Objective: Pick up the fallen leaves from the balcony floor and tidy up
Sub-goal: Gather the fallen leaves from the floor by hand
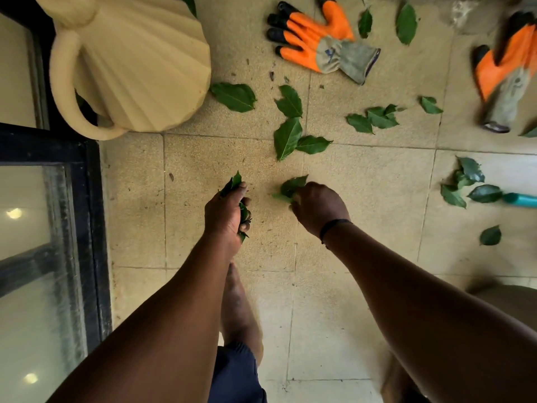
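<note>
Green fallen leaves lie scattered over the beige tiled balcony floor (363, 175). My left hand (225, 213) grips a bunch of gathered leaves (234, 181) that stick out above and below the fist. Just to its right, my right hand (318, 206) pinches a leaf (293, 184) at floor level. Beyond the hands lie a pair of leaves (287, 138), a single leaf (234, 96), another leaf (290, 101) and a small cluster (374, 117). More leaves (467, 181) lie at the right, and one leaf (490, 235) sits alone lower right.
A cream ribbed watering can (139, 62) stands at the upper left beside a black-framed glass door (87, 228). Two orange-and-grey work gloves (316, 39) (507, 77) lie at the top. A teal handle (523, 200) pokes in from the right edge. My bare foot (238, 309) is below the hands.
</note>
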